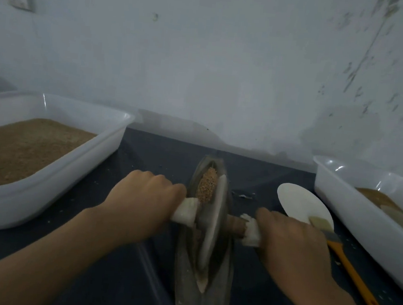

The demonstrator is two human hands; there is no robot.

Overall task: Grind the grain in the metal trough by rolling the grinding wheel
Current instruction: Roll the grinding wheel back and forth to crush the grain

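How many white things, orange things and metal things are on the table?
White: 3, the left tub, the right tub and the round plate.
Orange: 1, the brush with its orange handle.
Metal: 2, the trough and the grinding wheel.
Total: 6

The trough (200,297) sits mid-tabletop (146,152), the wheel (210,229) standing in it and grain (207,185) behind the wheel. One tub (113,141) lies left, another (339,190) right; a plate (299,201) and brush (347,262) lie between trough and right tub.
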